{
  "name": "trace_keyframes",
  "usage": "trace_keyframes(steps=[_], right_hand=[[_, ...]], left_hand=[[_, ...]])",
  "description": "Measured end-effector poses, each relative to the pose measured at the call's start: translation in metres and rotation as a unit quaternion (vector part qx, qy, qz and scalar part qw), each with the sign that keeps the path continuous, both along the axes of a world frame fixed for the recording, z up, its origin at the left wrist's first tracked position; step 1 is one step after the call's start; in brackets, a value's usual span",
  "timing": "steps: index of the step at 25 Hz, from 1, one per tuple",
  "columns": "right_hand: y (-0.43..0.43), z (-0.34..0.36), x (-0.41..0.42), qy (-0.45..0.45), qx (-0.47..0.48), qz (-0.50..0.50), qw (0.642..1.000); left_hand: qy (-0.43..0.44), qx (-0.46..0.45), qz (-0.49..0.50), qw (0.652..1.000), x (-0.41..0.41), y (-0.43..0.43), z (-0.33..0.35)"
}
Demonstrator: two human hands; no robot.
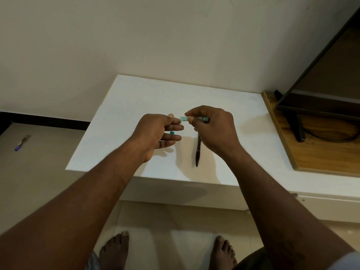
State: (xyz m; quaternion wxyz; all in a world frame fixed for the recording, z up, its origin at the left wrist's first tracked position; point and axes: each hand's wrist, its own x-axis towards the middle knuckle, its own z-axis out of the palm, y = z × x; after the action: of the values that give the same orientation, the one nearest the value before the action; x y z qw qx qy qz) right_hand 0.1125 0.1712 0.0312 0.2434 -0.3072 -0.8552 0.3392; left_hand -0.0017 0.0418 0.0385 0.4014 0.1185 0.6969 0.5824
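My right hand (211, 127) pinches a short, clear, teal-tinted tube (184, 119) between thumb and forefinger and holds it level above the white tabletop (124, 106). My left hand (157, 133) hovers just left of it, palm turned right, fingers nearly straight and pointing at the tube's left end. A small teal piece (172, 132) shows between the left fingers; whether they hold it is unclear. A black pen (198, 152) lies on the table below my right hand, its upper end hidden by that hand.
A wooden board (319, 145) at the right carries a dark screen on a stand (298, 125). A purple-tipped object (21, 143) lies on the floor at the left. My bare feet stand on the tiles before the table's front edge.
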Motion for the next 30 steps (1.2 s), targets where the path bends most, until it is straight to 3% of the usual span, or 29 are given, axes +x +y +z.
trace_keyframes(steps=[22, 30], right_hand=[[-0.0003, 0.0007, 0.0005, -0.003, -0.001, 0.004, 1.0], [0.0, 0.0003, 0.0003, -0.018, 0.039, 0.02, 0.999]], left_hand=[[0.01, 0.007, -0.011, 1.0, -0.002, 0.0012, -0.002], [0.01, 0.0, -0.013, 1.0, -0.0015, 0.0025, -0.002]])
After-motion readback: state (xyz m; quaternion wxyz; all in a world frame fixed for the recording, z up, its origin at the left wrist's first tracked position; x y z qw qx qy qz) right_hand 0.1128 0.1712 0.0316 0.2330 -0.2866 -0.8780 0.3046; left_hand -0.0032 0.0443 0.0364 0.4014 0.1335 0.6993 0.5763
